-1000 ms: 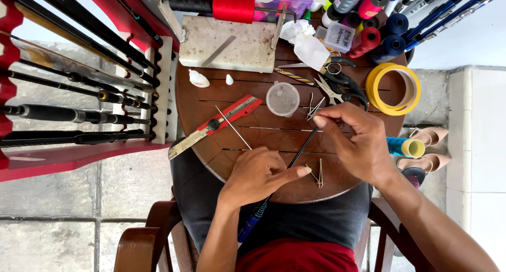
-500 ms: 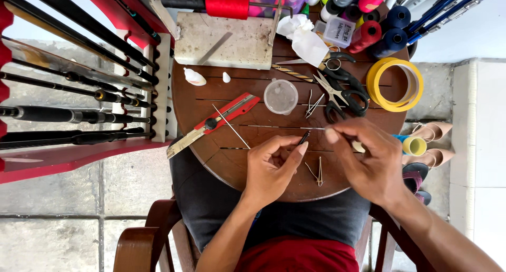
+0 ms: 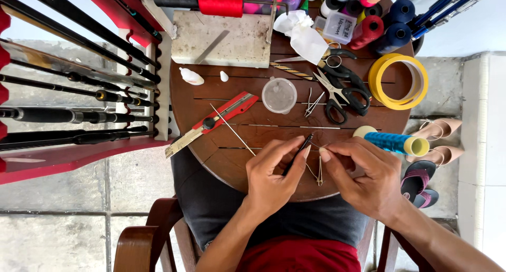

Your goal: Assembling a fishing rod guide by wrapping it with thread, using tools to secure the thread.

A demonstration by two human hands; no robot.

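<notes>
My left hand (image 3: 273, 173) pinches a thin black rod tip (image 3: 299, 152) between thumb and fingers over the near edge of the round wooden table (image 3: 221, 151). Right beside it, my right hand (image 3: 366, 176) pinches something very fine, maybe a thread or wire, at the rod's end; it is too small to tell. A small metal wire guide (image 3: 319, 173) lies on the table between the two hands. A blue thread spool (image 3: 391, 142) lies just beyond my right hand.
A red utility knife (image 3: 213, 122), a clear round cup (image 3: 279, 95), black scissors (image 3: 342, 93), a yellow tape roll (image 3: 399, 80), a stone block (image 3: 221, 39) and several thread spools (image 3: 379, 19) sit on the table. Fishing rods (image 3: 74, 98) rest in a red rack at left. Shoes (image 3: 437, 140) lie on the floor at right.
My left hand lifted off the table and took the black rod tip. Both hands have come together at the near table edge. A blue spool now shows by my right hand.
</notes>
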